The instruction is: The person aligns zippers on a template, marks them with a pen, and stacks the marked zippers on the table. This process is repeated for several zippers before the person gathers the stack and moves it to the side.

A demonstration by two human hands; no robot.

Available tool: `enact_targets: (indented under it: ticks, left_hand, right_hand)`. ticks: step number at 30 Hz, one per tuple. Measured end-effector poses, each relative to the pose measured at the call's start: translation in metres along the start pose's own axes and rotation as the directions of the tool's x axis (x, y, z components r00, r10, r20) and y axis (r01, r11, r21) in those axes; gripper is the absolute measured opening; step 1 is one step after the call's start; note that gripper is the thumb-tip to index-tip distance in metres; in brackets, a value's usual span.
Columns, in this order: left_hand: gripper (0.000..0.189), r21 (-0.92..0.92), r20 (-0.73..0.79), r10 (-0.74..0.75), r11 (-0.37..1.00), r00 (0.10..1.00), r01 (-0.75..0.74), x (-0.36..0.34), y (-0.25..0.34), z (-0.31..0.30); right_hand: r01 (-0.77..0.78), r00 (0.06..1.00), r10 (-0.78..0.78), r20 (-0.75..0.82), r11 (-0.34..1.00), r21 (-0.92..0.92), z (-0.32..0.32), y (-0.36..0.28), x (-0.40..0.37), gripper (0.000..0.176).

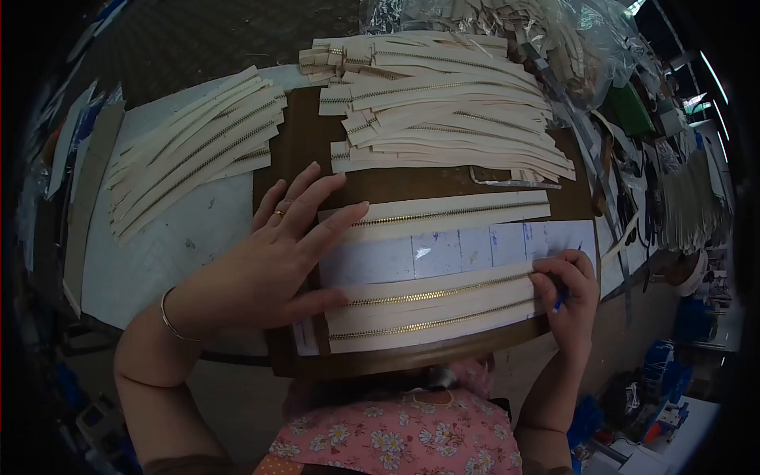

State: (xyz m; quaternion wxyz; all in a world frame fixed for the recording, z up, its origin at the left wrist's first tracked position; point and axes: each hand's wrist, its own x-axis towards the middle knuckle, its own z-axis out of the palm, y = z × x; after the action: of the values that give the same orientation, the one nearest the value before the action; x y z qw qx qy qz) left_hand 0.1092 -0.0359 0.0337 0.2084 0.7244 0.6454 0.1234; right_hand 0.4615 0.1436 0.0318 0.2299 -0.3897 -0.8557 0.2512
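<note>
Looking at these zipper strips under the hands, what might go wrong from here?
The two nearest zipper strips could slip out of line with the marked white strip: only the left thumb and right fingers seem to steady them.

The blue pen in the right hand sits close to the cream tape, so it may leave a stray mark.

The left hand might nudge the zipper strip beyond the marked one askew.

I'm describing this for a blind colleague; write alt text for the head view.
A person's left hand touches cream zipper strips with metal teeth; their right hand, a blue pen in it, rests at the nearer ones' ends. A marked white sheet lies between strips; more zippers lie beyond.
</note>
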Motion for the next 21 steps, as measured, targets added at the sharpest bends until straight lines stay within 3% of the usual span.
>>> enact_targets:
  ticks: [21]
  left_hand:
    - [0.074, 0.020, -0.051, 0.047, 0.999, 0.998, -0.046, 0.0000, -0.0055, 0.0029]
  right_hand:
    - [0.010, 0.999, -0.013, -0.044, 0.998, -0.070, 0.0018, -0.0057, 0.0015, 0.014]
